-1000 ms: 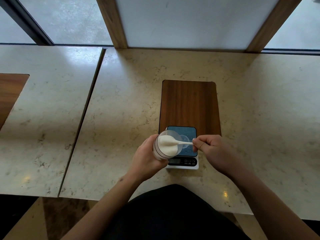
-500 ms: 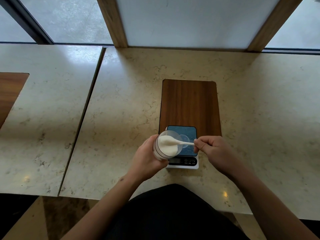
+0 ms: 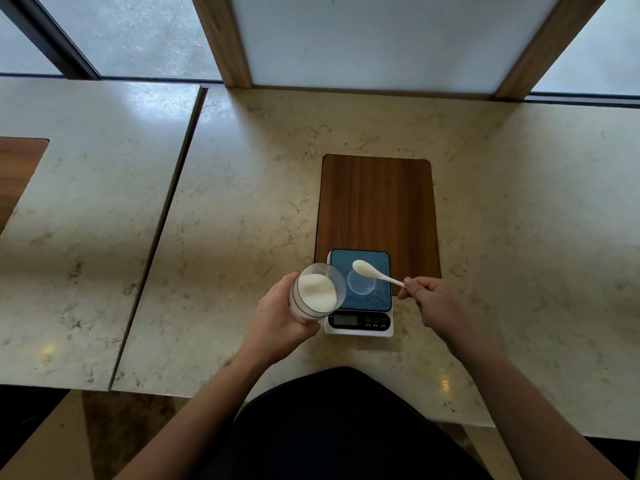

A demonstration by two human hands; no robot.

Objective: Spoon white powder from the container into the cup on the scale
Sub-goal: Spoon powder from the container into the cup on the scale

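Loaded spoon [image 3: 372, 273] over the cup [image 3: 361, 280] — nothing tipped yet

Left hand [image 3: 277, 318] grips the container [image 3: 317, 292]; right hand [image 3: 438, 306] pinches the spoon; cup looks empty.

In front of me a pale marble-patterned counter [image 3: 519, 220] runs to the window. A dark wooden board [image 3: 377, 202] lies on it, long side pointing away from me. To my left a narrow seam [image 3: 166, 220] splits off a second marble slab [image 3: 86, 220], where another wooden panel [image 3: 17, 174] shows at the frame's edge. Two slanted wooden posts [image 3: 221, 39] frame a frosted pane [image 3: 381, 39] beyond. My dark clothing [image 3: 339, 431] fills the bottom.
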